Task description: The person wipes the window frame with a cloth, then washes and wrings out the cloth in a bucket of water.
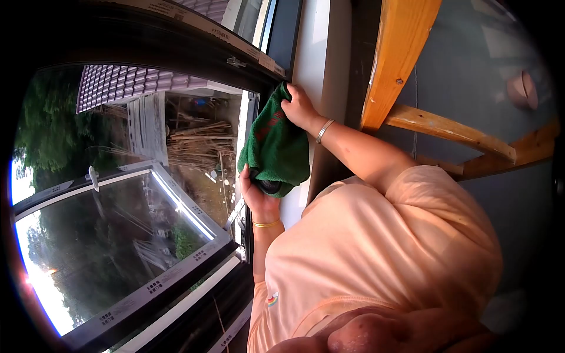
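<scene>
A green cloth (275, 144) with red markings lies bunched between my two hands, beside the window frame's inner edge. My right hand (301, 109), with a silver bracelet on its wrist, pinches the cloth's upper end. At the cloth's lower end is my left hand (259, 197), a gold bracelet on its wrist, its fingers partly hidden behind the fabric. A dark patch shows at the cloth's lower fold; I cannot make out what it is.
An open window sash (147, 282) with a white handle (93, 178) tilts outward at the left. A white sill (312, 47) runs past my hands. Right of it stands a wooden ladder-like frame (400, 59). Outside are a tiled roof (132, 85) and stacked sticks (200, 141).
</scene>
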A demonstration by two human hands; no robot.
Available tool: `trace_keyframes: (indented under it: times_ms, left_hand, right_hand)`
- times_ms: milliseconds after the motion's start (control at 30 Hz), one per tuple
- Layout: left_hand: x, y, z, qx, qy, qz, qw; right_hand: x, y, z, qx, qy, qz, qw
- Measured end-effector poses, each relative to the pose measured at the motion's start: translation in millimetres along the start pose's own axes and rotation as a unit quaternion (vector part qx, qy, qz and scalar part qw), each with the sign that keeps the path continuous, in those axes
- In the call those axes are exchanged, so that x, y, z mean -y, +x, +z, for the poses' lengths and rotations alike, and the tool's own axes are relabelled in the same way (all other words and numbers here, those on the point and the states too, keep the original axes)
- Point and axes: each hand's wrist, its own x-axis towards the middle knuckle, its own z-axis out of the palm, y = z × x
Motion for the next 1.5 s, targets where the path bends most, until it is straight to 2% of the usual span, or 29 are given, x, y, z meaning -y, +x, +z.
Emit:
trace_keyframes:
  times_ms: [100,167,300,367,433,500,567,633,700,767,800,867,900,967,1000,1100,1300,1333,1433,1500]
  left_hand:
    - [2,0,5,-0.006,0.011,0.003,1.000]
    - [3,1,11,-0.005,0.020,0.005,1.000]
    - [1,4,12,0.007,0.016,0.010,1.000]
    - [-2,1,16,0.007,0.013,0.007,1.000]
    - [-7,-1,18,0.014,0.010,0.005,1.000]
    - [-14,-4,12,0.014,0.050,0.022,0.998]
    - [-17,-5,7,0.013,0.040,0.024,0.999]
    - [-17,-6,8,-0.012,0.020,0.032,0.999]
    - [-15,-3,4,-0.015,0.009,0.032,0.999]
    - [-9,1,7,0.004,0.010,0.017,1.000]
    - [-8,3,4,0.023,0.004,0.020,1.000]
    - [-7,4,4,0.026,-0.008,0.015,1.000]
    - [-6,3,4,0.030,-0.019,0.007,0.999]
    - [-4,5,8,-0.001,-0.014,0.016,1.000]
    - [-4,6,7,-0.011,-0.007,0.014,1.000]
    - [0,8,5,-0.012,-0.009,0.011,1.000]
    - [-2,0,1,0.027,-0.039,0.015,0.999]
    - [-6,-6,3,0.009,-0.029,0.023,0.999]
    - [-20,-21,8,0.040,-0.027,0.042,0.998]
    - [-27,-23,4,0.050,-0.025,0.057,0.997]
  right_hand:
    - [-11,8,7,0.005,0.032,-0.001,0.999]
    - [4,6,3,-0.052,0.090,-0.061,0.993]
    - [66,24,-21,-0.031,0.100,-0.206,0.973]
    - [79,15,-31,-0.019,0.102,-0.189,0.976]
    - [63,-2,-30,0.131,0.094,-0.072,0.984]
    - [38,-29,-24,0.164,0.053,0.053,0.984]
    - [17,-34,-23,0.117,0.039,0.115,0.986]
    - [8,-22,-21,0.053,0.008,0.095,0.994]
    - [11,-5,-21,-0.002,0.003,0.014,1.000]
    - [30,15,-33,0.099,-0.063,0.028,0.993]
    - [36,11,-32,0.104,-0.064,0.027,0.992]
    - [47,-1,-31,0.080,-0.258,-0.010,0.963]
    - [48,-1,-33,0.084,-0.260,-0.011,0.962]
    - [45,1,-38,0.113,-0.453,-0.107,0.878]
    - [44,2,-39,0.088,-0.478,-0.146,0.862]
    - [40,14,-40,0.096,-0.478,-0.178,0.855]
    - [35,5,-39,0.137,-0.397,-0.211,0.883]
    - [37,-4,-38,0.168,-0.395,-0.230,0.873]
    - [42,-45,-30,0.243,-0.353,-0.279,0.859]
    - [43,-64,-24,0.311,-0.299,-0.247,0.868]
